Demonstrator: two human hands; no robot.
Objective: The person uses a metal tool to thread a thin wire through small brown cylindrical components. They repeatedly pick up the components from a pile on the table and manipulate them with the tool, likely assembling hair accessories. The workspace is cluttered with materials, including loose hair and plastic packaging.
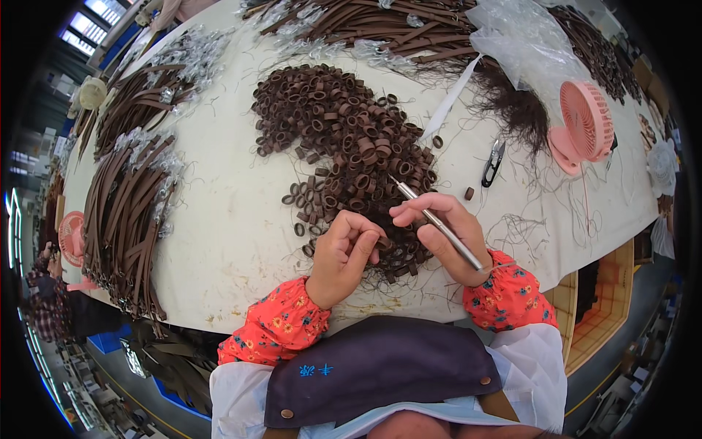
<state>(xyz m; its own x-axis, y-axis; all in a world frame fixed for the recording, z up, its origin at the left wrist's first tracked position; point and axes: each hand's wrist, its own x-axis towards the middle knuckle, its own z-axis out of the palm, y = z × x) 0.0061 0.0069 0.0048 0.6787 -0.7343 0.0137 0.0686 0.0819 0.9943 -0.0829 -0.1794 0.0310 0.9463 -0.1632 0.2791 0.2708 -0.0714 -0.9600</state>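
Note:
A small brown loop (pixel 385 243), like a belt keeper, is pinched between the thumb and fingers of my left hand (pixel 341 252). My right hand (pixel 455 233) holds a slim silver pen-shaped tool (pixel 462 249) with a thin pointed tip. The tool slants up to the left, its tip over the pile and apart from the loop in my left hand. A large heap of similar brown loops (pixel 351 110) spreads from beyond my hands down to just in front of them. Some loops lie loose at its left side, and one single loop (pixel 469 194) sits to the right.
Bundles of brown straps (pixel 121 212) with clear plastic lie at the left, more straps (pixel 380 25) at the back. Black thread snips (pixel 493 164) and a pink fan (pixel 583 121) stand right. Loose threads litter the white table (pixel 219 219). Another person (pixel 47 293) is far left.

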